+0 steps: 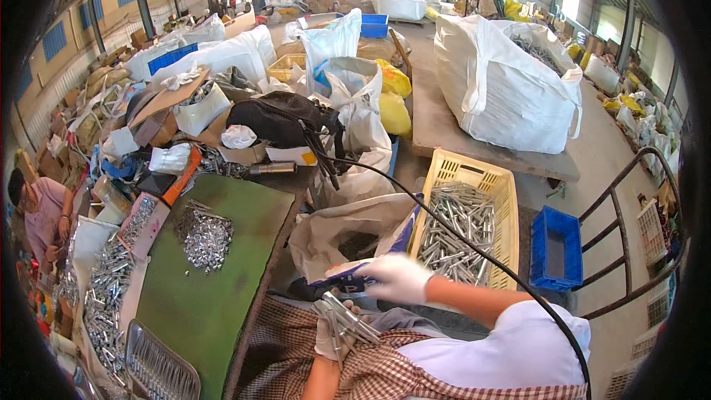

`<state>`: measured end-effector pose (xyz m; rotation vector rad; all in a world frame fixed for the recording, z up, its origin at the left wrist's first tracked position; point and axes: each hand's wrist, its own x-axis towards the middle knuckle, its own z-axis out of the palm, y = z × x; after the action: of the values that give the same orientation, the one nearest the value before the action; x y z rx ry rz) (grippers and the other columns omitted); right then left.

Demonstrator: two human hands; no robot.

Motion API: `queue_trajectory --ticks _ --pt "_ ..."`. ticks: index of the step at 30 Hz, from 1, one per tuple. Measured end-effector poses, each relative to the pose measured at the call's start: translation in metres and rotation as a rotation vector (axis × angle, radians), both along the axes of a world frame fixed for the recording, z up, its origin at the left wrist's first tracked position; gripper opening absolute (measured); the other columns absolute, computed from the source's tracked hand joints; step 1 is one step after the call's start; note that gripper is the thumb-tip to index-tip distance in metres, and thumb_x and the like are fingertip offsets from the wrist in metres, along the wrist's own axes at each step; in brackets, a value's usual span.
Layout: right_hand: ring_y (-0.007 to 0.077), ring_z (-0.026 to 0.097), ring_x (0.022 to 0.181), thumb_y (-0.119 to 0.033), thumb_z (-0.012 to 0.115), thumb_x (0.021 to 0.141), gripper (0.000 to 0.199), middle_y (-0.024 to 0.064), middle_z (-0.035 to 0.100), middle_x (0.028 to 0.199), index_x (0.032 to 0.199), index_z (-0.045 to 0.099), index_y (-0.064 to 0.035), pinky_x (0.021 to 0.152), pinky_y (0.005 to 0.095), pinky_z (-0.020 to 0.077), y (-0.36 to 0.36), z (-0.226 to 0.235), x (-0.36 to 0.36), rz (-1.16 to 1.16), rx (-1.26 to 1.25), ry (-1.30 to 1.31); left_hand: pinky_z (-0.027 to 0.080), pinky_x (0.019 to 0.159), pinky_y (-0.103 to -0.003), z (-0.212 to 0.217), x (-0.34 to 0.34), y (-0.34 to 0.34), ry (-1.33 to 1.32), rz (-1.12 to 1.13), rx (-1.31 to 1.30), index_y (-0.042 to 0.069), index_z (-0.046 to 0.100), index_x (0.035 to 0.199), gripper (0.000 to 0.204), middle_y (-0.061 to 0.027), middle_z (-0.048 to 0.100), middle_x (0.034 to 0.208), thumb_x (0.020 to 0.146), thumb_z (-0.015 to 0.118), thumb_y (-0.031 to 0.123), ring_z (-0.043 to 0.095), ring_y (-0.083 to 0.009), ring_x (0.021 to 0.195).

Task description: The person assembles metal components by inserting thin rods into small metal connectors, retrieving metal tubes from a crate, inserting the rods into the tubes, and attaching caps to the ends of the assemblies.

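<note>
In my gloved left hand [324, 337], close to my lap, is a bundle of shiny metal tubes [349, 320], the fingers closed round them. My right hand [398, 278], in a white glove, is just above and to the right of that bundle, in front of an open woven sack [352, 233]. Motion smears its fingers, so whether it holds anything cannot be made out. Beside it on the right stands a yellow plastic crate [508, 211] filled with similar metal tubes [459, 226]. The sack's inside is dark and its contents are not discernible.
A green-topped table [244, 252] at left bears a heap of small metal parts [207, 241] and a wire rack [159, 363]. A black cable [444, 211] crosses in front. At right are a blue bin [555, 248], a metal cart frame [622, 230] and a large white bag [503, 81].
</note>
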<state>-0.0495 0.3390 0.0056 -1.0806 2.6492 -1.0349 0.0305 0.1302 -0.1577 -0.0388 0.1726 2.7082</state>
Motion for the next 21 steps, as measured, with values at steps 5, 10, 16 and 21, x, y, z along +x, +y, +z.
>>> queue_trajectory --ticks 5,10,16,21 --pt "0.0381 0.054 0.113 -0.024 0.061 0.086 0.034 0.0187 0.056 0.124 0.118 0.061 -0.0103 0.096 0.0462 0.0429 -0.071 -0.071 0.009 0.180 -0.154 0.054 0.049 0.101 -0.046 -0.003 0.016 -0.009 -0.120 0.168 -0.039 0.019 0.040 0.141 0.064 -0.0079 0.050 0.138 0.088 0.064 0.046 0.054 -0.0255 0.122" --pt "0.0380 0.051 0.118 -0.015 0.054 0.083 0.037 0.0207 0.055 0.126 0.119 0.061 -0.0098 0.103 0.0454 0.0382 -0.102 -0.088 0.008 0.164 -0.168 -0.033 0.048 0.099 -0.041 0.037 0.020 -0.007 -0.196 0.305 -0.498 0.018 0.043 0.136 0.053 -0.0071 0.053 0.129 0.089 0.061 0.035 0.056 -0.0235 0.116" --pt "0.0343 0.052 0.116 -0.015 0.055 0.084 0.036 0.0192 0.055 0.126 0.119 0.061 -0.0057 0.101 0.0404 0.0397 -0.130 -0.067 0.013 0.313 -0.172 -0.161 0.055 0.090 -0.039 0.002 0.037 -0.022 -0.100 0.343 0.039 0.012 0.049 0.131 0.049 -0.0094 0.059 0.123 0.093 0.060 0.040 0.061 -0.0227 0.109" --pt "0.0320 0.056 0.108 -0.015 0.059 0.085 0.029 0.0179 0.058 0.114 0.111 0.061 -0.0025 0.094 0.0376 0.0444 -0.168 -0.062 0.025 0.361 -0.169 -0.178 0.049 0.098 -0.041 0.024 0.066 -0.039 -0.090 0.441 -0.203 0.011 0.047 0.134 0.050 -0.0078 0.059 0.124 0.091 0.064 0.030 0.059 -0.0218 0.114"
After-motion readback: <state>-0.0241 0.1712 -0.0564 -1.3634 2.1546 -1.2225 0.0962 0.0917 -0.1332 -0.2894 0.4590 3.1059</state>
